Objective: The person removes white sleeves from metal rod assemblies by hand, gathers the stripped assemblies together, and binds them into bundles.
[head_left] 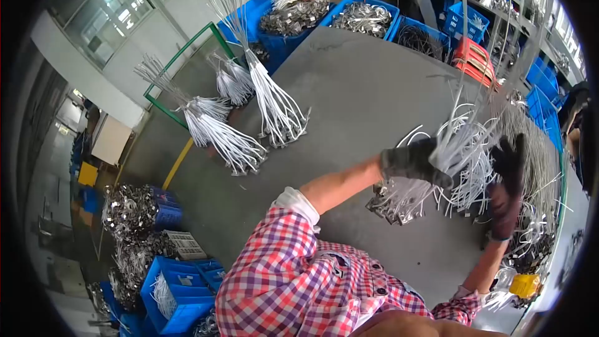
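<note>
My left hand (pixel 417 161), gloved, is wrapped around a bundle of white cables (pixel 454 151) over the right part of the table (pixel 349 97). Right hand (pixel 508 175), gloved too: fingers spread, apart from the left, beside the held bundle and over the loose cable heap (pixel 477 187). Can't tell if it touches strands there; too blurred.

Grip on the bundle is partway along, not at an end. My read: it keeps the strands together and leaves both ends free. Metal ends (pixel 399 209) sit toward me, thin tails point away. Heap is right in front of my hands, presumably for short reach.

Three tied-looking bunches are well apart from it, over at the left: long bunch (pixel 277 100), wide bunch (pixel 215 128), small bunch (pixel 232 84). All gathered at a neck, metal ends fanned out, tails splayed. Likely kept away from the heap so nothing tangles. Blue crates of metal-ended parts (pixel 365 17) line the far edge, probably to leave the table top for laying out.

Looks of the held bundle: white, glossy, smeared by motion at the tail side; metal ends silvery, jumbled, not lined up flush. Strand count: unreadable. Can't make out any tie on it.
</note>
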